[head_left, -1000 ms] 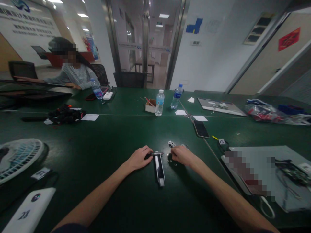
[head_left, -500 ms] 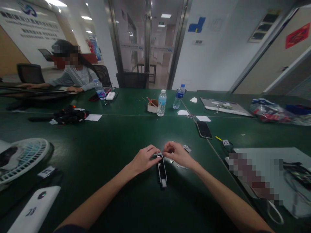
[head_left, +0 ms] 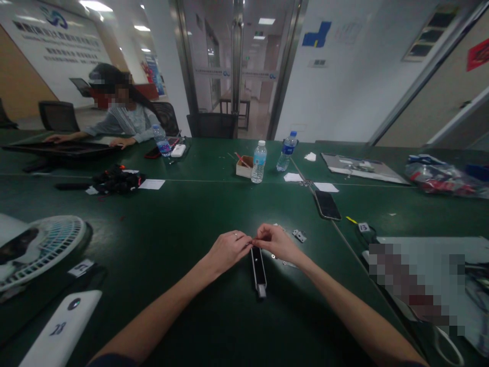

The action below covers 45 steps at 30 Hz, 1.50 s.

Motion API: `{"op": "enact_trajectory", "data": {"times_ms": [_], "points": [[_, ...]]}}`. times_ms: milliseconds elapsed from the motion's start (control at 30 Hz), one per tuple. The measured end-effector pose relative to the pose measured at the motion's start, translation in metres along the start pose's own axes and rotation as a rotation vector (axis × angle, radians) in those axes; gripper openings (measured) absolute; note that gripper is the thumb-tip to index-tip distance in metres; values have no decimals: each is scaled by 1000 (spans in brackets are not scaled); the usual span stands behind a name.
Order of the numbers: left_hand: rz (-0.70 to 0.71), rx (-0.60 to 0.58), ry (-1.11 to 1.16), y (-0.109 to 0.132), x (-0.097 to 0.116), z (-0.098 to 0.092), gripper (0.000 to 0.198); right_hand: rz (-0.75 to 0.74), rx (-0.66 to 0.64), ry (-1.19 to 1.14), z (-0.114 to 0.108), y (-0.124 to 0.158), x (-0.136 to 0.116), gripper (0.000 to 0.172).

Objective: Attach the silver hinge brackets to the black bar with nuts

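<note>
A long narrow black device with pale edges (head_left: 259, 267) lies on the green table, pointing toward me, with a grey block at its near end. At its far end my left hand (head_left: 230, 250) has its fingers pressed together around something too small to make out. My right hand (head_left: 275, 242) meets it there, thumb and index finger pinched; whatever they hold is hidden. Several small metal parts lie beside and under the right hand. Just beyond that hand sits a small metal bracket (head_left: 299, 235).
A black phone (head_left: 327, 205), a clear bottle (head_left: 259, 162), a blue-capped bottle (head_left: 286, 152) and a small box (head_left: 243, 167) stand or lie farther back. At left are a white fan (head_left: 57, 250) and a white case (head_left: 59, 331). A person (head_left: 126, 114) sits at the far left.
The view has shifted slightly, moving most things rightward in the picture. The left fingers have drawn together at the device's far end, and its upper part is less covered by them.
</note>
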<state>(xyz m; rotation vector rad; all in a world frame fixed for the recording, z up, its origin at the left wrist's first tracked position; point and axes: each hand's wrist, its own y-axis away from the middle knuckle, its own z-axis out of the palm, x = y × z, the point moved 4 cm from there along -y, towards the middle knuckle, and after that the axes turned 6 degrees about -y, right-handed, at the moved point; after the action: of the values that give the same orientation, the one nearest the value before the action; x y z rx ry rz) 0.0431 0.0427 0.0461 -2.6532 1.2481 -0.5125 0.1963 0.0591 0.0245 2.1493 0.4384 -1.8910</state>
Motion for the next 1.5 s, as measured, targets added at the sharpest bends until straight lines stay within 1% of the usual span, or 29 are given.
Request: {"op": "enact_trajectory", "data": {"times_ms": [167, 333, 400, 467, 567, 667, 767, 900, 1100, 1333, 1500], "points": [[-48, -32, 39, -1, -4, 1, 14, -15, 5, 8, 2, -1, 3, 28], [-122, -84, 118, -2, -11, -2, 11, 6, -57, 60, 4, 1, -7, 17], [-162, -110, 145, -2, -17, -2, 11, -6, -61, 165, 0, 2, -14, 13], [-202, -139, 170, -3, -23, 0, 13, -22, -42, 323, -8, 2, -19, 8], [-247, -185, 205, -2, -34, 5, 14, -2, -44, 593, -24, 1, -18, 4], [-279, -226, 244, -1, -41, 12, 16, 40, -110, 797, -36, 1, -8, 7], [-298, -251, 281, 0, -42, 19, 17, 72, -200, 902, -37, 1, 1, 10], [-316, -257, 303, 1, -40, 23, 16, 60, -261, 936, -32, 0, 4, 11], [-344, -237, 317, -1, -38, 27, 17, 72, -259, 924, -31, -2, 7, 13], [-349, -214, 339, -1, -32, 37, 20, 48, -264, 916, -28, -2, 5, 12], [-334, -201, 322, 0, -31, 36, 20, 90, -272, 917, -34, 0, 1, 12]]}}
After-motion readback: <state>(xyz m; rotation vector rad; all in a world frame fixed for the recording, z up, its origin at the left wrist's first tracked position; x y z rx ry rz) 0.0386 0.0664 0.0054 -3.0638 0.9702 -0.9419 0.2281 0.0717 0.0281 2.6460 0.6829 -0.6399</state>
